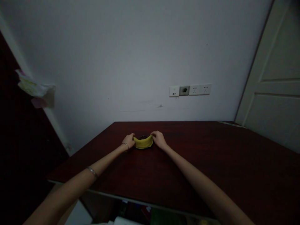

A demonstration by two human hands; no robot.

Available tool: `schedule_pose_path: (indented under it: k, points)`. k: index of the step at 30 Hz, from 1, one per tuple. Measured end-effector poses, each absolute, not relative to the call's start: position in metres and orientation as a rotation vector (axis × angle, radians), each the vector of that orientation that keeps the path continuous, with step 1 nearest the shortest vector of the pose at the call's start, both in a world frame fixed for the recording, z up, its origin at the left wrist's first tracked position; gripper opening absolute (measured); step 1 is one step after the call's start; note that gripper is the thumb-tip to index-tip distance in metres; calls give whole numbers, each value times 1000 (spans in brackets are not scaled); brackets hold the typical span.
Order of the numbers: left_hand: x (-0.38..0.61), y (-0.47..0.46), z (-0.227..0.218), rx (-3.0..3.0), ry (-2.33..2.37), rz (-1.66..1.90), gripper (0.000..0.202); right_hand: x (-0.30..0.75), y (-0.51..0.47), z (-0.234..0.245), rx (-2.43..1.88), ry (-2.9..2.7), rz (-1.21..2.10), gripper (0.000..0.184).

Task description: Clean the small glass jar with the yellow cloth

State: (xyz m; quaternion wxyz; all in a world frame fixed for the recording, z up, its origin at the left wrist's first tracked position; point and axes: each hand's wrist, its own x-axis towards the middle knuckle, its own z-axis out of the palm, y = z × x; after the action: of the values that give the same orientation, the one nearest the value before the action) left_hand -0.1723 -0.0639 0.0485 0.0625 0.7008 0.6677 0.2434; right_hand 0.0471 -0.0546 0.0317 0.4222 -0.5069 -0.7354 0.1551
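Observation:
A small yellow item, soft-looking like cloth, stands on the dark red table in a curve that sags in the middle. Behind its upper edge shows something dark, too small to make out. My left hand pinches its left end, with a bracelet at the wrist and a silver bangle farther up the forearm. At the right end, the fingers of my right hand are closed on its upper corner. Both arms reach far forward over the table.
The dark red table meets a pale wall carrying sockets and switches. A white panelled door is on the right. Papers or bags hang at left. Assorted things lie below the table's near edge.

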Motion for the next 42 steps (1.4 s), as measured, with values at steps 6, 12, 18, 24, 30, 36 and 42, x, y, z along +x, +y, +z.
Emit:
schedule_pose_path:
  k: [6, 12, 18, 24, 30, 36, 42]
  points:
    - [-157, -47, 24, 1703, 1822, 1222, 38, 27, -47, 14, -1232, -1579, 597, 31]
    - [-143, -36, 9, 1279, 1675, 1489, 31, 10, -46, 8, -1285, -1339, 746, 39]
    - [-133, -30, 11, 1107, 1572, 1564, 45, 3, -46, 14, -1317, -1272, 821, 41]
    - [-120, -28, 12, 1034, 1499, 1581, 51, -9, -43, 16, -1373, -1248, 841, 45]
    - [-103, -34, 16, 918, 1416, 1643, 56, -15, -48, 16, -1402, -1180, 803, 43]
    - [-78, -37, 23, 864, 1287, 1649, 52, 6, -50, 26, -1400, -1151, 736, 41]
    - [-26, -47, 38, 867, 1189, 1586, 44, 58, -60, 47, -1380, -1142, 668, 40]
